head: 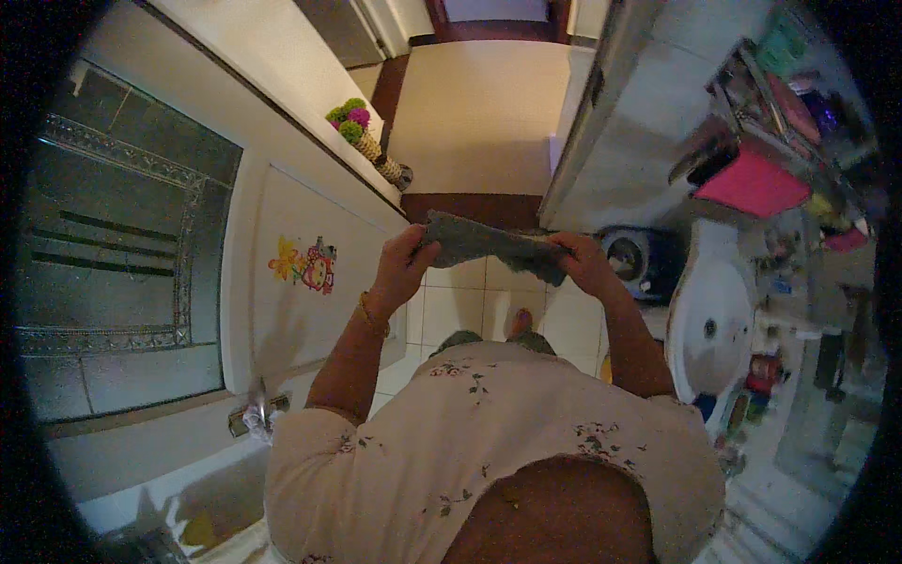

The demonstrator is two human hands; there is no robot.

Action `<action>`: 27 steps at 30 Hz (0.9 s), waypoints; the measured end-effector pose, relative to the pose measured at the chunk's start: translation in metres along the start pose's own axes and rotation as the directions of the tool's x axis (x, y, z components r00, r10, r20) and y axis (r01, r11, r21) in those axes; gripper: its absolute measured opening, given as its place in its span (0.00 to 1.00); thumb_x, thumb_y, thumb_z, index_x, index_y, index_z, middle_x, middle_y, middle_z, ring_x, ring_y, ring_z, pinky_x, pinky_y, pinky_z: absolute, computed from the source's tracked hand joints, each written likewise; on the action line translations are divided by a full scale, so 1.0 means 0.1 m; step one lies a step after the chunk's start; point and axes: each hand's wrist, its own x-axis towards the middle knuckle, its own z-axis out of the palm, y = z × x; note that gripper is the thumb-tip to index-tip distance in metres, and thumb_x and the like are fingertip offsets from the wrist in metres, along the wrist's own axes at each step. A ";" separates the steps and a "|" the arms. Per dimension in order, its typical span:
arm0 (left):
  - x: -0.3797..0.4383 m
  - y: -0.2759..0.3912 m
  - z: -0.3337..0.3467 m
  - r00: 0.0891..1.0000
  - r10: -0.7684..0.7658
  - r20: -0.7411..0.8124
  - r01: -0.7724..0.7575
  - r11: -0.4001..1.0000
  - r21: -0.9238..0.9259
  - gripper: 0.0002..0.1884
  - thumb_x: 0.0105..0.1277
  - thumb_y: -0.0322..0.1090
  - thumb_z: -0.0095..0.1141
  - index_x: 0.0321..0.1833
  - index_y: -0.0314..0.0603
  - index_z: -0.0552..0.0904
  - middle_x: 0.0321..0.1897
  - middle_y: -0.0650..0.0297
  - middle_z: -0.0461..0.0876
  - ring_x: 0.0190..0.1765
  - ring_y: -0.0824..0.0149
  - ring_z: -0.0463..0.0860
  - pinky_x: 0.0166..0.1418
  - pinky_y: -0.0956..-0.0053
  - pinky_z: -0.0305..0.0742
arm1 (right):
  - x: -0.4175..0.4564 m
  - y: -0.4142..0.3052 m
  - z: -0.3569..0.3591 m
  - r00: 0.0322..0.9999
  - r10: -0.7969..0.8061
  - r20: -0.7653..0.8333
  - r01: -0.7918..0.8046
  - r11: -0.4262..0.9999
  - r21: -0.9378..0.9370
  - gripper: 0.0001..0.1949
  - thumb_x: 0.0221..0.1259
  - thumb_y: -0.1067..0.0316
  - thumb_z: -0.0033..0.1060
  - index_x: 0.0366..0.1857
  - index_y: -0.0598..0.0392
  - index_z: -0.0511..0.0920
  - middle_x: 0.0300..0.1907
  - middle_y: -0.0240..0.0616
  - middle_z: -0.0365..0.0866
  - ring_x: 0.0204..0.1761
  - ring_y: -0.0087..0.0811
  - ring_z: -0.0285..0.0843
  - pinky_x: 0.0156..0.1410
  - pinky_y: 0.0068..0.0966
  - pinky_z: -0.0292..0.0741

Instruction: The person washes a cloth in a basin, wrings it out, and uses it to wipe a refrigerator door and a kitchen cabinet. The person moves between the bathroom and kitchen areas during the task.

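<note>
A dark grey cloth [486, 243] is stretched between both hands at about waist height or above, out in front of the body. My left hand [412, 257] grips its left end, the thumb over the fabric. At the other end my right hand [578, 257] holds a bunched part of it, and a corner hangs below the fingers. The cloth's middle is narrow and creased. Beneath it lies a tiled floor [454, 303], where part of one foot [521, 321] shows.
An open white door [331, 261] with stickers stands left. Beyond the doorway is a light floor [479, 120]. A white washbasin [712, 324] is at right, with a dark round-fronted appliance [638, 261] and a pink item [754, 185] close by. Potted artificial flowers [352, 120] are upper left.
</note>
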 end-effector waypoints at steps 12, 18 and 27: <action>1.33 -0.46 -0.60 0.961 -0.250 0.118 0.142 0.080 -0.987 0.31 0.69 0.60 0.36 0.66 0.46 0.65 0.63 0.55 0.68 0.64 0.54 0.68 0.65 0.54 0.63 | 2.33 0.13 0.07 0.957 -0.016 0.291 -0.189 0.725 0.663 0.16 0.57 0.61 0.56 0.48 0.55 0.76 0.45 0.35 0.79 0.46 0.34 0.75 0.56 0.33 0.70; 2.06 -1.07 -0.47 0.909 -0.082 0.410 0.389 -0.194 -0.901 0.30 0.68 0.58 0.41 0.65 0.45 0.66 0.64 0.57 0.68 0.65 0.55 0.67 0.67 0.55 0.62 | 2.89 0.23 0.24 0.954 -0.257 0.151 0.298 0.846 -0.441 0.16 0.55 0.61 0.56 0.46 0.54 0.76 0.42 0.36 0.79 0.44 0.34 0.75 0.53 0.34 0.70; 3.59 -1.60 -1.20 0.845 -0.270 0.461 0.518 0.207 -0.830 0.25 0.69 0.51 0.44 0.61 0.42 0.70 0.58 0.59 0.74 0.60 0.59 0.73 0.64 0.57 0.67 | 4.39 0.02 -0.11 0.961 -0.266 0.072 0.237 0.667 -0.706 0.15 0.52 0.60 0.58 0.43 0.53 0.77 0.37 0.36 0.78 0.40 0.35 0.73 0.48 0.34 0.70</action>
